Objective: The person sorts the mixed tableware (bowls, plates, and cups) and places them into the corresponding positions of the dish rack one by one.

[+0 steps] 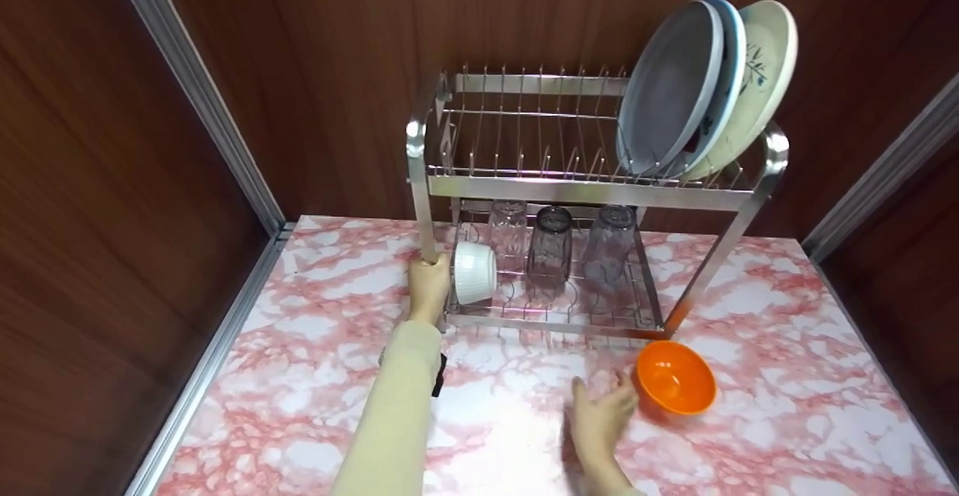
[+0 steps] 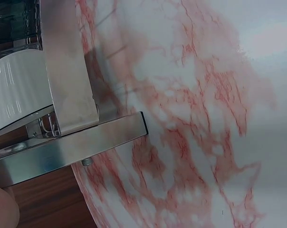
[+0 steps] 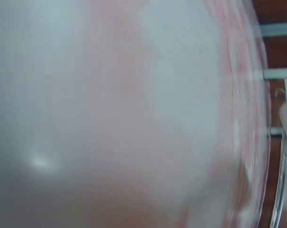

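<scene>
My left hand (image 1: 428, 286) grips the lower part of the left front post of a two-tier metal dish rack (image 1: 592, 190). In the left wrist view only a bit of that hand shows beside the metal frame (image 2: 70, 147). A white ribbed bowl (image 1: 474, 273) rests on its side on the lower tier, just right of the hand. My right hand (image 1: 601, 415) is over the table with thumb and fingers apart, close to the left rim of an orange bowl (image 1: 676, 377); whether they touch, I cannot tell. The right wrist view is blurred and shows mostly tabletop.
Upside-down glasses, a clear one (image 1: 509, 234), a dark one (image 1: 551, 249) and a greyish one (image 1: 610, 245), stand on the lower tier. Large plates (image 1: 772, 69) lean at the upper tier's right end. Brown panels (image 1: 300, 69) enclose the marbled table (image 1: 315, 376).
</scene>
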`<action>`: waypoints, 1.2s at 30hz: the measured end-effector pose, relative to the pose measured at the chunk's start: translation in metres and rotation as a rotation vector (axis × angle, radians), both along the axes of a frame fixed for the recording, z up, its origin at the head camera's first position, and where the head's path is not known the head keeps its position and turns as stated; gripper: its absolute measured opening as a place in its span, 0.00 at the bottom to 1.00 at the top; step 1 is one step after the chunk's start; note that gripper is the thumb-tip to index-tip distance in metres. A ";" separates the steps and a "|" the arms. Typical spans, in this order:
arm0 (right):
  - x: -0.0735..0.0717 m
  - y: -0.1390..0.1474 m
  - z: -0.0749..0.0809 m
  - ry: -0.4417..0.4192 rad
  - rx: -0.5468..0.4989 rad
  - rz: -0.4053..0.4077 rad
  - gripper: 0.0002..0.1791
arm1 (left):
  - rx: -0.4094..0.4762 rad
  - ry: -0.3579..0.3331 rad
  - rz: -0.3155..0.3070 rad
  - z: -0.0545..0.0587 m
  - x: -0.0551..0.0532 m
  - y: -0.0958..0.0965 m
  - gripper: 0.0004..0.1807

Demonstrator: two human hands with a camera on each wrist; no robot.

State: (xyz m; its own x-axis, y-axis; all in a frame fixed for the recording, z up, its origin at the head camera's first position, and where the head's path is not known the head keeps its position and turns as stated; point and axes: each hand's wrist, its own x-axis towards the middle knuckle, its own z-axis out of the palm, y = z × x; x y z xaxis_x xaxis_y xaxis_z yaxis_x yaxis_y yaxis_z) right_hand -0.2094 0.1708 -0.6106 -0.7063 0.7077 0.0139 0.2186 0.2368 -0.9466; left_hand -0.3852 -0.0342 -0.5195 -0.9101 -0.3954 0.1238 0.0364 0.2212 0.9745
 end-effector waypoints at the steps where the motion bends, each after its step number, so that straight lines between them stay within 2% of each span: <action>1: 0.005 0.004 0.001 0.017 -0.044 -0.024 0.37 | 0.005 -0.002 0.003 0.000 0.000 0.000 0.19; 5: 0.022 0.025 -0.002 0.053 -0.297 -0.141 0.30 | 0.017 -0.016 0.013 0.001 0.001 0.001 0.18; 7: 0.025 0.041 -0.013 0.047 -0.430 -0.212 0.31 | 0.025 -0.027 0.013 0.001 0.001 0.001 0.17; 10: 0.021 0.072 -0.036 0.051 -0.605 -0.314 0.34 | 0.031 -0.030 0.006 0.001 0.001 0.000 0.17; 12: 0.015 0.093 -0.050 0.101 -0.719 -0.368 0.32 | 0.029 -0.021 0.002 0.001 0.000 -0.001 0.17; 15: 0.012 0.112 -0.049 0.153 -0.819 -0.408 0.25 | 0.022 -0.012 0.002 0.001 -0.001 -0.001 0.17; 21: 0.022 0.113 -0.004 0.068 -0.793 -0.315 0.18 | 0.011 -0.022 -0.007 0.000 -0.001 0.000 0.17; 24: 0.027 0.109 0.011 0.036 -0.771 -0.259 0.15 | 0.015 -0.028 -0.007 -0.001 -0.001 0.001 0.18; 27: 0.029 0.109 0.013 0.028 -0.743 -0.223 0.13 | 0.021 -0.029 -0.006 -0.002 0.000 0.001 0.19; 30: 0.029 0.110 0.009 0.047 -0.714 -0.222 0.08 | 0.023 -0.025 -0.008 -0.002 0.001 0.001 0.18; 34: 0.033 0.107 0.009 0.142 -0.697 -0.219 0.07 | 0.031 -0.014 0.000 0.000 0.000 0.001 0.15; 36: 0.037 0.103 0.015 0.186 -0.695 -0.199 0.06 | 0.027 -0.013 0.007 0.000 0.000 0.001 0.13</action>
